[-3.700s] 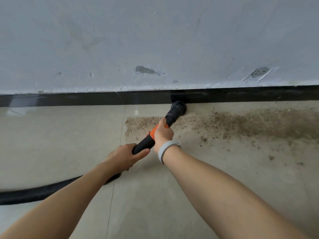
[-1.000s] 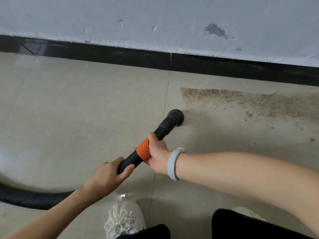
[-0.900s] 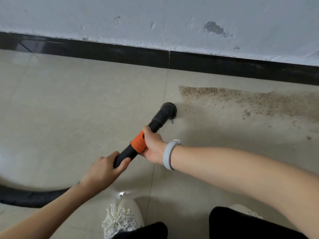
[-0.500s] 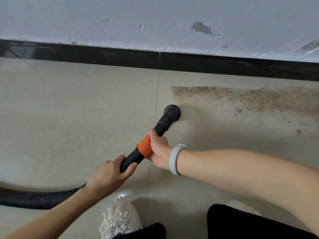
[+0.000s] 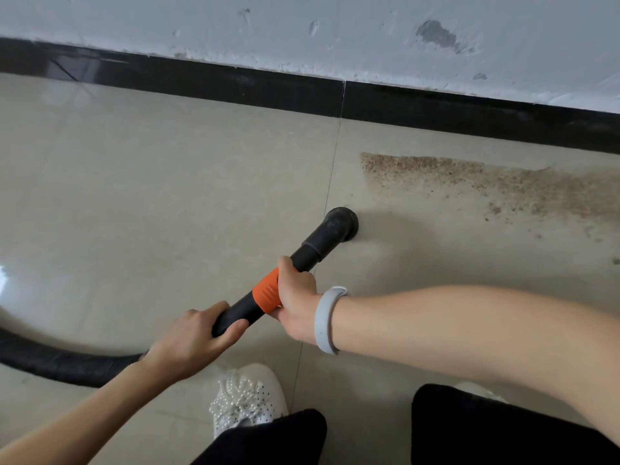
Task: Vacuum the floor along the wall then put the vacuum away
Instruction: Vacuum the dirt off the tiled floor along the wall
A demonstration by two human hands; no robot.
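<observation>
Since half a second ago the nozzle [image 5: 339, 223] has slid slightly away from the black skirting [image 5: 235, 83], resting on the floor [image 5: 134, 196] beside the tile joint, short of the dirt strip [image 5: 469, 182] that lies nearer the skirting. Right hand [image 5: 297, 297] grips the tube [image 5: 268, 290] at its orange band; left hand [image 5: 194, 340] grips it farther from the skirting, where the hose [image 5: 60, 362] begins

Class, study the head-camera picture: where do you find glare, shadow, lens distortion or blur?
Head view: glare whitens the floor tile at the left edge; a soft shadow falls right of the vacuum nozzle; the wide lens bends and tilts the black skirting; the ribbed hose looks slightly smeared, while the dust patch stays fairly crisp.
</observation>
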